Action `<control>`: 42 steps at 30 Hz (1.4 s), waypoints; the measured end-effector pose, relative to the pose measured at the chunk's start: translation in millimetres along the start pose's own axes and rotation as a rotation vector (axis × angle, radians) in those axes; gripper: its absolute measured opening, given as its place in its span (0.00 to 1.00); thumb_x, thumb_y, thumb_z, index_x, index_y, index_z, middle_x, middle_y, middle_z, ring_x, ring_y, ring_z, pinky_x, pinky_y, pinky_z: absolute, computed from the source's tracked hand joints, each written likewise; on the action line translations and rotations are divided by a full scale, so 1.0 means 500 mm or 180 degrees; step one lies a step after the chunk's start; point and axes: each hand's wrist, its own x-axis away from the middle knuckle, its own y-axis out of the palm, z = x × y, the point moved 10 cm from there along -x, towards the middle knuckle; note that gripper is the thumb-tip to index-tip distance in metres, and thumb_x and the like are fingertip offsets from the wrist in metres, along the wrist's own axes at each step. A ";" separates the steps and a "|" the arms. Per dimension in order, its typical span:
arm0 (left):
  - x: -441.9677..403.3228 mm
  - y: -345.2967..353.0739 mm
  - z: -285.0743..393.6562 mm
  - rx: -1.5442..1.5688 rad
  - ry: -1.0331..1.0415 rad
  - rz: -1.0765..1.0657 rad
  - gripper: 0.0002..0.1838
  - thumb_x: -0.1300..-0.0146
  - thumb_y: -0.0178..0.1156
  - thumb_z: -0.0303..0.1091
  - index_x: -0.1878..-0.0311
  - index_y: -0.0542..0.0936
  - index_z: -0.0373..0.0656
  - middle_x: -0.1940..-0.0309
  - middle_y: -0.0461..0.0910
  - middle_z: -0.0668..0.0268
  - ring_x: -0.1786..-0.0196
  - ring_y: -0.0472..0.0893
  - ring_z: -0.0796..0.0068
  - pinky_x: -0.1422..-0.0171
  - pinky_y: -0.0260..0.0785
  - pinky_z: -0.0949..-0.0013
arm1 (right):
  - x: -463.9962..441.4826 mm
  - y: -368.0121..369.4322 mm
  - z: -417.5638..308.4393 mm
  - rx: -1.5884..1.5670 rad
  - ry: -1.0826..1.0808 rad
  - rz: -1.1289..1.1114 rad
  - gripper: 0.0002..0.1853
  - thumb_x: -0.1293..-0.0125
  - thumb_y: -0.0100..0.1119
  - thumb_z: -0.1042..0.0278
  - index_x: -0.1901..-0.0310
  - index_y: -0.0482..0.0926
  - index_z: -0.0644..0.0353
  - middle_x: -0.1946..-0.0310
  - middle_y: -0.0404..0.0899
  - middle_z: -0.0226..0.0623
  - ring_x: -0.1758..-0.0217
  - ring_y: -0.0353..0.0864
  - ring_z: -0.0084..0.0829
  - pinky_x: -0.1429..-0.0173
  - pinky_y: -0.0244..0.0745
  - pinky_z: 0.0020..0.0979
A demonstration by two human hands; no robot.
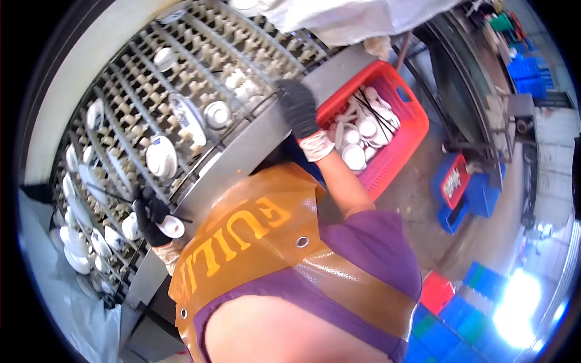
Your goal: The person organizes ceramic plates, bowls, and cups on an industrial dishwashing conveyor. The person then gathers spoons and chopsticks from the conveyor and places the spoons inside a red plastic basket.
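Observation:
My left hand (151, 216), in a dark glove, is at the near edge of a pegged conveyor (130, 103). Its fingers are closed on a small white spoon-like piece (171, 227). A thin dark stick (108, 192) runs from beside these fingers over the pegs. White bowls and dishes stand tilted among the pegs, including a bowl (161, 156) and a blue-patterned dish (187, 118). My right hand (296, 109), also dark-gloved, is over the conveyor's metal edge, beside a red basket (417, 118). Its fingertips are hard to make out, and I see nothing held there.
Small white dishes (366, 127), white spoon-like pieces and dark sticks fill the basket at my right. White sheeting (351, 18) hangs at the top. A metal ledge (227, 154) separates me from the conveyor. Blue crates (484, 195) stand on the floor farther right.

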 end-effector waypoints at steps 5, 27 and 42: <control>-0.003 0.002 -0.020 0.0247 -0.0073 -0.0143 0.22 0.33 0.44 0.35 0.37 0.60 0.41 0.54 0.72 0.63 0.82 0.60 0.88 0.79 0.54 0.83 | 0.206 -0.103 0.417 0.0535 0.1894 -0.0321 0.21 0.50 0.60 0.54 0.61 0.75 0.62 0.66 0.77 0.47 0.59 0.75 0.45 0.55 0.70 0.40; -0.021 0.015 -0.092 0.0056 0.0466 0.0821 0.22 0.35 0.48 0.35 0.39 0.63 0.38 0.60 0.71 0.64 0.81 0.60 0.89 0.81 0.54 0.84 | -0.157 0.026 0.075 -0.0796 -0.1689 -0.0745 0.24 0.51 0.56 0.72 0.49 0.71 0.68 0.50 0.72 0.51 0.47 0.72 0.45 0.39 0.63 0.41; 0.185 -0.016 0.008 0.0732 0.2160 0.0604 0.23 0.33 0.46 0.34 0.37 0.60 0.39 0.61 0.69 0.64 0.83 0.59 0.90 0.81 0.56 0.82 | -0.693 0.429 0.277 -0.0667 0.0550 -0.0401 0.29 0.65 0.73 0.62 0.58 0.77 0.66 0.61 0.79 0.47 0.57 0.79 0.39 0.51 0.73 0.33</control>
